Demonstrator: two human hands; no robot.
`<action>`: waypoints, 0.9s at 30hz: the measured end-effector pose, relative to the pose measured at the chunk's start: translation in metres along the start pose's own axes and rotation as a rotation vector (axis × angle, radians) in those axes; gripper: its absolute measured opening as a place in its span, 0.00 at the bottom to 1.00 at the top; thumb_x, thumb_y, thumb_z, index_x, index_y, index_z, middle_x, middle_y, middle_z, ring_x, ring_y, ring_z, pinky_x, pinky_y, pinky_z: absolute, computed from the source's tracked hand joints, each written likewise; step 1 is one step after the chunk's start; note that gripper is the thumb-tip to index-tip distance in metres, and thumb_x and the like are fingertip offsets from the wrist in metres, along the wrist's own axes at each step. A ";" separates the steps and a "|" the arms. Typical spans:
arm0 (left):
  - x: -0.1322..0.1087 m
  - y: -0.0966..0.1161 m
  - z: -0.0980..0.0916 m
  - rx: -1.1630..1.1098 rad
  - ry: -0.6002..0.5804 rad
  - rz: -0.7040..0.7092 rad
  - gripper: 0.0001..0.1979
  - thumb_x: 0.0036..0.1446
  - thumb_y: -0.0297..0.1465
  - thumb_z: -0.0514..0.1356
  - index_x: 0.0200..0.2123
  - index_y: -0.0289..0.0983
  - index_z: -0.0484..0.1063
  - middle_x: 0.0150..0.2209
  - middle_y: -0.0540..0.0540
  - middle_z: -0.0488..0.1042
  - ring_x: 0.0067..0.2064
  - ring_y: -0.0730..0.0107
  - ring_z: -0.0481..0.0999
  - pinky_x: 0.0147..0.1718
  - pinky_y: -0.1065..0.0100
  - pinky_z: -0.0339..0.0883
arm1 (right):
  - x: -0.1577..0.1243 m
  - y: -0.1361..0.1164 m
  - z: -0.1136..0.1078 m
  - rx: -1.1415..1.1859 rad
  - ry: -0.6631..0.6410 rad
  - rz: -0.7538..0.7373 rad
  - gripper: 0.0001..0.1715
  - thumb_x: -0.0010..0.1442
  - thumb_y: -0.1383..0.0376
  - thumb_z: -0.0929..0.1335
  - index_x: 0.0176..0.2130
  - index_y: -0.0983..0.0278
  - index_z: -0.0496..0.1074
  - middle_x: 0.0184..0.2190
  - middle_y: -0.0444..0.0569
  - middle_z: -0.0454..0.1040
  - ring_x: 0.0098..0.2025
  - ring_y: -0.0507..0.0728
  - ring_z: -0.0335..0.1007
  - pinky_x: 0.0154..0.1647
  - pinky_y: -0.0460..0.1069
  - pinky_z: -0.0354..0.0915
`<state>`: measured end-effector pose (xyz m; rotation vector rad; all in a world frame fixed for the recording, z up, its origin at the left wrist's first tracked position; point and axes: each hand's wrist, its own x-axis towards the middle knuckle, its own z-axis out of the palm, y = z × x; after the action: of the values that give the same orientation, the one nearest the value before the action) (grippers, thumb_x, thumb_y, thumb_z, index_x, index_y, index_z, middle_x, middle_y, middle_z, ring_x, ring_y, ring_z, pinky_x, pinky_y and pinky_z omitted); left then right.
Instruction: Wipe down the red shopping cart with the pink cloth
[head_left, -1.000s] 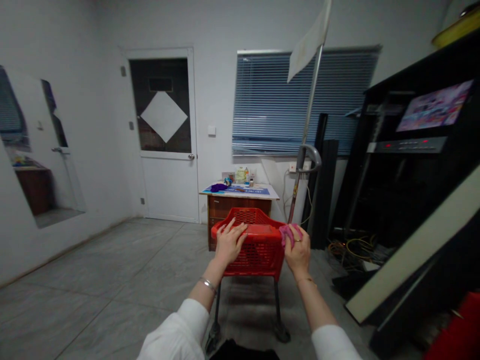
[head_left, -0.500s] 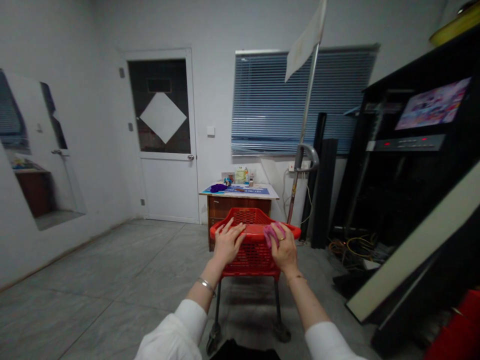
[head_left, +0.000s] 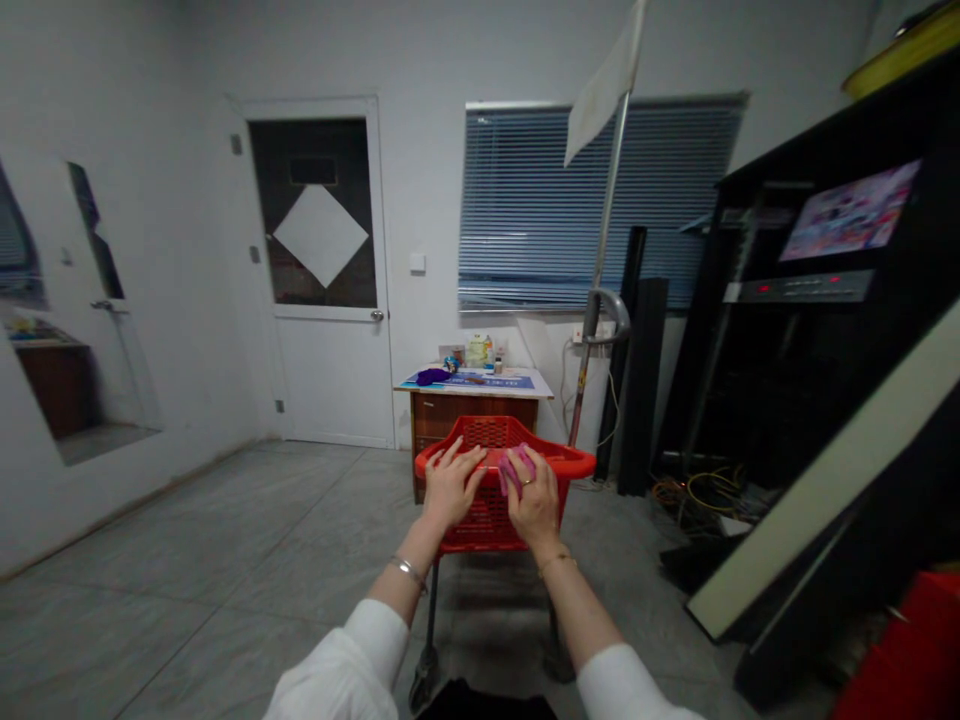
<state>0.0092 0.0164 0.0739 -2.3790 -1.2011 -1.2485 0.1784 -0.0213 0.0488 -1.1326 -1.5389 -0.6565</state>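
Observation:
A red shopping cart (head_left: pixel 480 530) on dark legs with wheels stands straight in front of me. My left hand (head_left: pixel 450 482) lies on the left part of its handle bar, fingers spread and stretched over the top. In my right hand (head_left: pixel 535 500) is a bunched pink cloth (head_left: pixel 516 468), pressed against the handle near its middle. The cloth is partly covered by my fingers. Both forearms reach in from the bottom of the view, and the bar's right end (head_left: pixel 577 463) shows beyond my right hand.
Behind the cart is a brown desk (head_left: pixel 472 415) with bottles and a purple cloth (head_left: pixel 433 376) on top. A pole with a flag (head_left: pixel 600 95) rises beside it. Leaning boards (head_left: pixel 832 480) and cables (head_left: pixel 712 492) lie right; a white door (head_left: pixel 334 380) is back left.
My right hand has slid the pink cloth leftward along the handle, closer to my left hand. My left hand stays on the bar. The view has shifted slightly.

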 end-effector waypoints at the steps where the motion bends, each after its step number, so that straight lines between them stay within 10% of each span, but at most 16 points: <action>1: 0.000 -0.001 0.000 0.000 -0.004 0.001 0.16 0.66 0.39 0.53 0.56 0.53 0.69 0.56 0.52 0.74 0.66 0.59 0.61 0.58 0.48 0.54 | 0.000 0.008 -0.005 0.009 0.000 0.002 0.24 0.65 0.64 0.62 0.60 0.58 0.65 0.59 0.55 0.64 0.61 0.61 0.60 0.60 0.61 0.61; 8: -0.001 0.001 0.006 -0.006 0.029 0.006 0.16 0.66 0.38 0.54 0.56 0.53 0.69 0.56 0.53 0.74 0.66 0.60 0.61 0.59 0.49 0.53 | -0.002 0.081 -0.041 -0.074 0.165 0.299 0.22 0.65 0.60 0.60 0.56 0.63 0.69 0.54 0.59 0.65 0.57 0.63 0.63 0.58 0.63 0.62; 17: 0.000 0.002 0.004 0.003 0.028 0.005 0.16 0.66 0.38 0.54 0.55 0.53 0.70 0.55 0.51 0.75 0.65 0.61 0.62 0.59 0.49 0.52 | -0.006 0.005 0.003 -0.038 0.110 0.117 0.26 0.65 0.63 0.63 0.61 0.58 0.63 0.61 0.57 0.60 0.63 0.63 0.56 0.61 0.64 0.59; 27: 0.000 0.003 0.009 -0.009 0.039 -0.006 0.16 0.66 0.39 0.54 0.55 0.53 0.70 0.55 0.52 0.75 0.65 0.60 0.62 0.59 0.49 0.52 | -0.003 0.062 -0.030 -0.085 0.171 0.269 0.23 0.66 0.60 0.62 0.58 0.62 0.67 0.57 0.59 0.63 0.59 0.63 0.61 0.58 0.63 0.63</action>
<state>0.0169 0.0195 0.0689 -2.3476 -1.1947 -1.2987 0.2477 -0.0233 0.0451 -1.2859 -1.1973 -0.6225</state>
